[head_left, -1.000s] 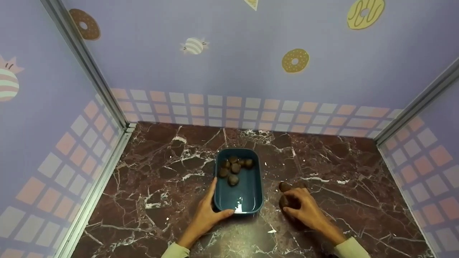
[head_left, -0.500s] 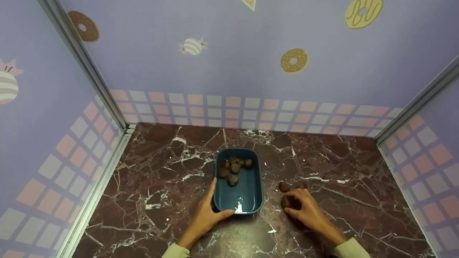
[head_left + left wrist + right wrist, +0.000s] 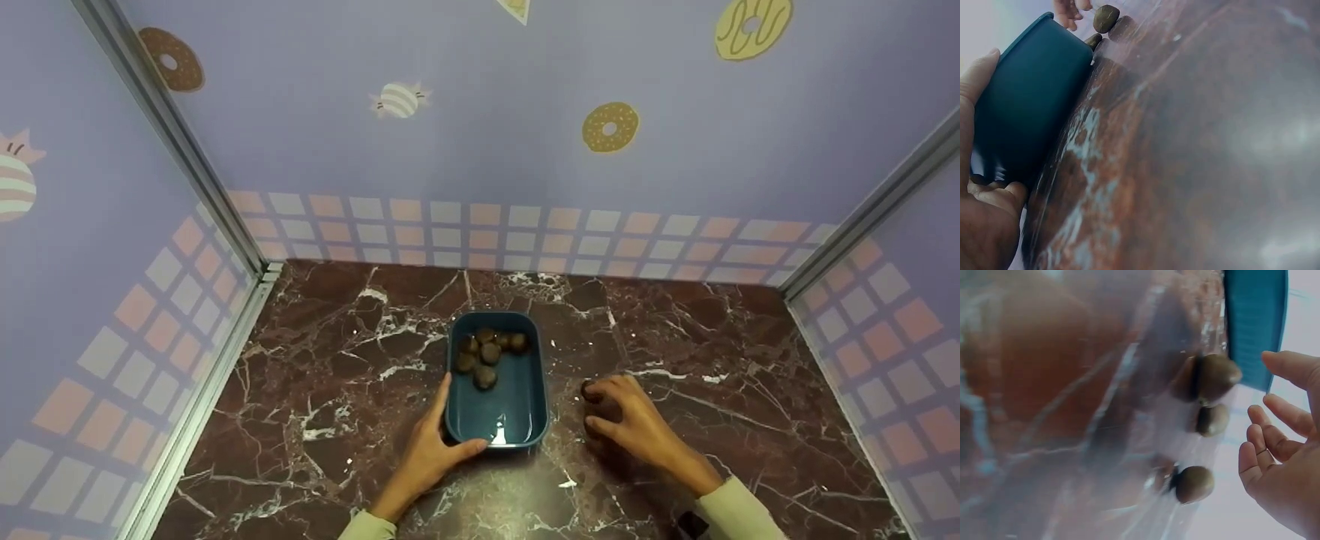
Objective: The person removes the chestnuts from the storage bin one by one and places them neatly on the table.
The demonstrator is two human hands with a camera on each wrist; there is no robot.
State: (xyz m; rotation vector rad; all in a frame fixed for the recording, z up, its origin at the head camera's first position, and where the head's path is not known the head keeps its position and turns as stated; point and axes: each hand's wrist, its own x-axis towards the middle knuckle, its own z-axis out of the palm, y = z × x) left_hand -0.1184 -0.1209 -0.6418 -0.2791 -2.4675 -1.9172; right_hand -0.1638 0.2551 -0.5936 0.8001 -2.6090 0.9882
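My left hand holds the near left corner of a blue plastic box, thumb along its near end and fingers along its left side. Several brown chestnuts lie inside, mostly toward the far end. Right of the box, my right hand hovers with bent fingers over loose chestnuts, one of them showing by the fingertips. The right wrist view shows three chestnuts on the table, a large one, a smaller one and another, apart from relaxed fingers that hold nothing.
The table has a dark red marble pattern with white veins. Patterned lilac panels enclose it at the back, left and right, with metal strips along the corners.
My right hand has let its fingers spread from the nearer chestnut and shifted slightly away from me, toward the farther one. The left hand and the box stay in place.
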